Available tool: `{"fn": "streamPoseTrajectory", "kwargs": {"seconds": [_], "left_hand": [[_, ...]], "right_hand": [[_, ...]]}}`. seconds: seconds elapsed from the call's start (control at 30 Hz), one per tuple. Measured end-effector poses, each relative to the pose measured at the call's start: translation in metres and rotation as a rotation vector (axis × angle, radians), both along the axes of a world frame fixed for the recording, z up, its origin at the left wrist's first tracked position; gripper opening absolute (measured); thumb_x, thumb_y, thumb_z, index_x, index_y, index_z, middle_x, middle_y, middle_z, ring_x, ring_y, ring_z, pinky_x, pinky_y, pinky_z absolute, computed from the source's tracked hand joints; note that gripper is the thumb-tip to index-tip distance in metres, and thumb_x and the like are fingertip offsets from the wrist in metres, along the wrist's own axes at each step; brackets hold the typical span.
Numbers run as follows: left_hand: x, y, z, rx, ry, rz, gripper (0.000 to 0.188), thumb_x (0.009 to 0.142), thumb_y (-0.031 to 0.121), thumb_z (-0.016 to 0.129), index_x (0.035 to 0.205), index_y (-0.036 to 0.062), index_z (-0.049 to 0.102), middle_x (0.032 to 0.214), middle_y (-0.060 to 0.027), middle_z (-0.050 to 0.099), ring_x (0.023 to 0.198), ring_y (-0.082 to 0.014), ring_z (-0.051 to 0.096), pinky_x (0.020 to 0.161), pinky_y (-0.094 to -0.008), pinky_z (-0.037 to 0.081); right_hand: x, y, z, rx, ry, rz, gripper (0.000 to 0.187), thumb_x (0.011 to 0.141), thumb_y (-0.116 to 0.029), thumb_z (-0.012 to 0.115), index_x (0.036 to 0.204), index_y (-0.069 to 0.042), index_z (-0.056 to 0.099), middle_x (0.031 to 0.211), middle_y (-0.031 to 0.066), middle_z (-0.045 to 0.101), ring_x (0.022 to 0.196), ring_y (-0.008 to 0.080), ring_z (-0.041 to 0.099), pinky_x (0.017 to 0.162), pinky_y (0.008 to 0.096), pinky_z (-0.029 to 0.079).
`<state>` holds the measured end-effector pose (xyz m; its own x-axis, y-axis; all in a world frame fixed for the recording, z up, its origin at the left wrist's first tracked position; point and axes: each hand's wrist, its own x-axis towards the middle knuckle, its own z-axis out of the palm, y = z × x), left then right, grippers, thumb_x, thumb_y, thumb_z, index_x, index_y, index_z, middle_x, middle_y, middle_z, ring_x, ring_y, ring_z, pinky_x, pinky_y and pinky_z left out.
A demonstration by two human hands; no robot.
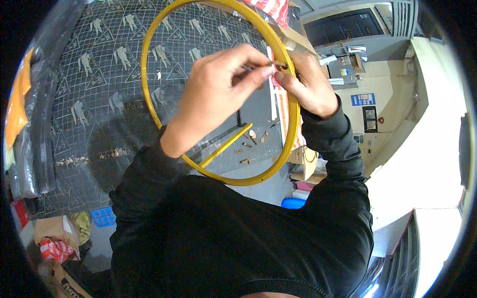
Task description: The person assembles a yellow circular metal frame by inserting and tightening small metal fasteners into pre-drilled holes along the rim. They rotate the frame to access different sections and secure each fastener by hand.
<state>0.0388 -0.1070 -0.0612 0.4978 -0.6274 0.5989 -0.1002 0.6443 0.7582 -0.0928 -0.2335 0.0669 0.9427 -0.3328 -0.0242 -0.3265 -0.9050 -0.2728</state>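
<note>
A large yellow ring [145, 64] stands tilted above the dark table, in front of me. My right hand [314, 85] grips its right side, the thumb on the inner face and the fingers wrapped behind the rim. Pinched between thumb and forefinger of my left hand [211, 84] is a small thin brown piece [279, 64], its tip against the ring beside my right thumb. Its exact kind is too small to tell. A yellow flat bar [226, 145] shows inside the ring's lower part. Several small brown bits [247, 145] lie on the table, seen through the ring.
A dark sheet with a printed grid [99, 94] covers the table. Black plastic wrap [37, 124] and an orange packet [19, 107] lie along its left side. Red-and-white striped plastic [271, 11] sits at the far edge. A cardboard box [54, 231] stands low at the left.
</note>
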Motion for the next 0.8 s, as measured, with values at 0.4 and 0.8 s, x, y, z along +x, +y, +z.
{"fn": "streamPoseTrajectory", "kwargs": {"seconds": [0.4, 0.8], "left_hand": [[0.027, 0.020, -0.017, 0.034, 0.504, -0.382, 0.027, 0.098, 0.016, 0.072, 0.116, -0.0019, 0.064, 0.102, -0.0120, 0.074, 0.092, -0.0165, 0.073, 0.086, -0.0281, 0.059], [0.024, 0.023, -0.006, 0.117, 0.455, -0.425, 0.029, 0.102, 0.023, 0.065, 0.120, 0.0014, 0.060, 0.100, -0.0103, 0.071, 0.089, -0.0204, 0.073, 0.079, -0.0309, 0.060]], "right_hand": [[0.003, 0.011, -0.014, 0.246, -0.152, -0.010, 0.036, 0.082, -0.029, 0.066, 0.099, 0.002, 0.060, 0.077, 0.0108, 0.057, 0.071, 0.0180, 0.053, 0.064, 0.0336, 0.044], [0.001, 0.019, -0.011, 0.206, -0.166, -0.045, 0.035, 0.084, -0.028, 0.066, 0.096, 0.004, 0.061, 0.077, 0.0125, 0.061, 0.071, 0.0198, 0.056, 0.067, 0.0359, 0.047]]}}
